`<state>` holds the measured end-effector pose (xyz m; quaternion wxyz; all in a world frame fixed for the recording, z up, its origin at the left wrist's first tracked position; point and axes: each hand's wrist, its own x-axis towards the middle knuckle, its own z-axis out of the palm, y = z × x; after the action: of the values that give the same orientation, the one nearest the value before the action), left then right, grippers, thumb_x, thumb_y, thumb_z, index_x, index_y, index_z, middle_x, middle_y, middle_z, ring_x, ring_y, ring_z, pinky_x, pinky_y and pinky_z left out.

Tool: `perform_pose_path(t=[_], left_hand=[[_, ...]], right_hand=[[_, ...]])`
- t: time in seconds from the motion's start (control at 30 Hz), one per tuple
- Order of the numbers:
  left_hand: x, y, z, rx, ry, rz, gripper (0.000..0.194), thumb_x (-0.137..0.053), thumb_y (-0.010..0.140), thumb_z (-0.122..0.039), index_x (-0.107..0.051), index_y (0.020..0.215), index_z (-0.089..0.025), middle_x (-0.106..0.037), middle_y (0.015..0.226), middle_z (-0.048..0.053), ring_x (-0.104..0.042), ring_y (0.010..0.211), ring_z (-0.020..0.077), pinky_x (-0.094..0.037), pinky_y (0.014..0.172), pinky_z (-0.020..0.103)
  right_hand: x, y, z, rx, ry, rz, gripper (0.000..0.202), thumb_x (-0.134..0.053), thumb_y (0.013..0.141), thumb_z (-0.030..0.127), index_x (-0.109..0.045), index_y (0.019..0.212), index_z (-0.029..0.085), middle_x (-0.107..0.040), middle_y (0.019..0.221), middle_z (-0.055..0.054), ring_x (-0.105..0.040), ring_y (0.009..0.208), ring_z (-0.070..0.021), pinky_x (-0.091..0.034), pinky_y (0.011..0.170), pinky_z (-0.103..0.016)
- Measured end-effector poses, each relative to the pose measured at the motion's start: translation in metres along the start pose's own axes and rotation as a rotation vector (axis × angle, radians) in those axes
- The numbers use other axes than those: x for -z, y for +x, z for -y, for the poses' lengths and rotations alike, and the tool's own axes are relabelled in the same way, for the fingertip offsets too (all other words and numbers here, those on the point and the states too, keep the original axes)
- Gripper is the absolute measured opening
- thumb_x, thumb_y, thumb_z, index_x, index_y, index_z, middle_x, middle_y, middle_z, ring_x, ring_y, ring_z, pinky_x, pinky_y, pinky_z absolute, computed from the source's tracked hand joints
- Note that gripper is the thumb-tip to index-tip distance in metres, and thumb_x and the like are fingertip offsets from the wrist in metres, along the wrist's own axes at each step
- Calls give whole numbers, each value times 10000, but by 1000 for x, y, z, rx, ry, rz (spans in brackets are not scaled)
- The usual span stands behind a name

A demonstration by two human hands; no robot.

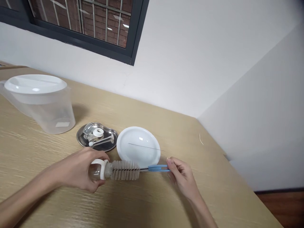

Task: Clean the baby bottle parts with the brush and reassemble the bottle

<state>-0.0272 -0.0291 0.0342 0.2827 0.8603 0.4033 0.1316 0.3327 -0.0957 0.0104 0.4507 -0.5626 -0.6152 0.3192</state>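
My left hand (82, 171) is wrapped round a clear baby bottle (96, 171) with a white collar, tipped on its side with its mouth to the right. A bottle brush (125, 170) with pale bristles lies in line with the bottle, its tip at or just inside the mouth. The end of its blue handle (158, 168) is pinched between the thumb and fingers of my right hand (180, 174). Most of the bottle's body is hidden by my left hand. Both things are held above the table, in front of a white plate (123, 148).
A thin wire-like brush (144, 146) lies across the plate. Left of it, a kidney-shaped metal tray (114, 139) holds a white ring (98, 132) and clear bottle parts. A lidded plastic pitcher (54, 110) stands at the left. A bent white strip (200, 139) lies near the wall.
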Motion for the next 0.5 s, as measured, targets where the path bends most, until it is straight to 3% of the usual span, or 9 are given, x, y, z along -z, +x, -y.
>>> perform_pose_path(t=[0.1,0.17,0.2,0.37,0.5], left_hand=[[2,-1,0,68,-4,50,390,-731,643,-279,-732,1033,-280,-759,902,2,-702,793,184,-519,686,246],[3,-2,2,61,7,43,402,-710,671,-302,-723,1071,-283,-756,864,-8,-691,739,171,-511,660,240],[4,-2,4,46,7,44,408,-698,681,-309,-719,1087,-280,-753,831,-15,-680,697,162,-500,631,233],[5,-1,5,16,-23,62,439,-691,670,-307,-716,1103,-241,-757,790,-8,-668,649,160,-499,606,229],[3,0,-3,49,-39,78,453,-717,621,-292,-724,1073,-256,-776,947,-3,-706,790,180,-544,729,249]], right_hand=[[4,-1,2,9,44,-3,374,-610,943,532,-666,853,173,-591,611,-7,-528,492,-110,-411,461,-221],[7,-2,3,33,98,3,358,-689,894,500,-679,1083,196,-675,764,-35,-592,536,-125,-480,481,-238],[8,-2,3,44,122,8,368,-715,873,488,-684,1101,201,-692,797,-45,-607,541,-130,-502,484,-247],[9,-3,-1,44,125,-40,362,-740,837,531,-733,932,181,-699,684,-49,-623,489,-151,-514,468,-267],[6,-6,-3,54,75,-104,467,-637,908,575,-628,658,181,-544,474,1,-493,402,-109,-381,406,-227]])
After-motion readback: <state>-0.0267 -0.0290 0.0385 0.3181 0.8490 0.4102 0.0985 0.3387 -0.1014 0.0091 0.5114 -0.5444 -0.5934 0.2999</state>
